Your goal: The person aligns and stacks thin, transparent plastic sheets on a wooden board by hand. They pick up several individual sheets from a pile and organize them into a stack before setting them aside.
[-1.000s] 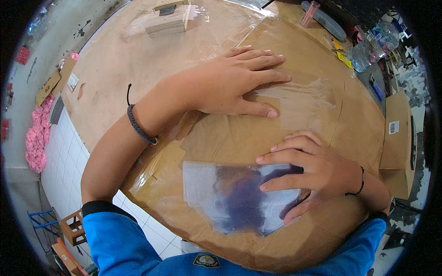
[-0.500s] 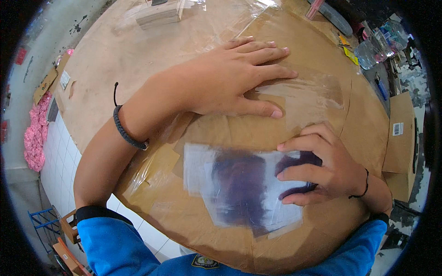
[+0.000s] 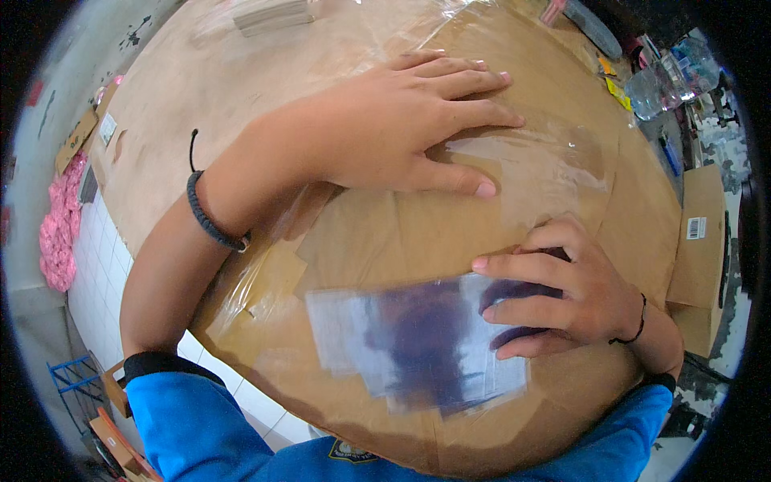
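Observation:
A loose stack of glossy clear plastic sheets [image 3: 418, 345] lies near me on the brown-paper-covered table [image 3: 385, 233]. Its surface mirrors dark and bright patches. My right hand [image 3: 570, 285] rests on the stack's right side, fingers bent and spread, fingertips touching the sheets. Part of that hand's far fingers is hidden behind the others. Beyond the stack, my left hand [image 3: 426, 128] lies palm down on the table with fingers stretched out. Nothing shows in it. Its thumb points right, beside a strip of clear tape [image 3: 554, 153] stuck to the paper.
At the far left stands a pale block-like stack [image 3: 273, 18]. Plastic bottles [image 3: 671, 84] and an opened cardboard box [image 3: 697, 257] sit along the right edge. A pink bundle [image 3: 62, 225] and a blue metal frame [image 3: 76, 381] are off to the left.
The sheets' upper left corner has swung down toward me and slightly left, and the stack lies at a different angle. My left hand has barely shifted; my right hand stays on the sheets.

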A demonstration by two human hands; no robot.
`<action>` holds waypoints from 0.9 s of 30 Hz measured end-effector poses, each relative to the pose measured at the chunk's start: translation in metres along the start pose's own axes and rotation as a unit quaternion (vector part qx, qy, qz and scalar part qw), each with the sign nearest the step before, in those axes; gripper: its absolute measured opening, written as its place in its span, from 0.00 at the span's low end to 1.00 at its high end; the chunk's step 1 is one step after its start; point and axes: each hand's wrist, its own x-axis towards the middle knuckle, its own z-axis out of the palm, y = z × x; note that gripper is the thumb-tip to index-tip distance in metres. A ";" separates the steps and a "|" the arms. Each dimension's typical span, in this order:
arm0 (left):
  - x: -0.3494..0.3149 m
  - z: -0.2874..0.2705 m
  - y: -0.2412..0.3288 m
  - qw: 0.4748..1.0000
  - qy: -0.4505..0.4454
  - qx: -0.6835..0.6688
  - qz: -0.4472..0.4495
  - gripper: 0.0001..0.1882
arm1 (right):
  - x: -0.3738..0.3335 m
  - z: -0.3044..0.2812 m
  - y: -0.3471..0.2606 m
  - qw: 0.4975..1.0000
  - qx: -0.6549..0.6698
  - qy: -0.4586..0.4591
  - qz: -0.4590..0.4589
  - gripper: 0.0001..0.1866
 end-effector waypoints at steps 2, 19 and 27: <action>0.000 -0.001 0.000 1.000 0.003 0.001 0.002 0.36 | 0.001 -0.001 -0.001 1.000 -0.008 -0.001 -0.002 0.22; 0.001 -0.012 0.006 0.996 -0.051 -0.054 -0.056 0.38 | 0.007 -0.006 -0.008 0.996 -0.087 -0.009 -0.026 0.29; 0.012 -0.006 0.016 0.989 -0.067 -0.072 -0.114 0.32 | 0.001 -0.002 -0.024 0.993 -0.095 0.067 0.034 0.28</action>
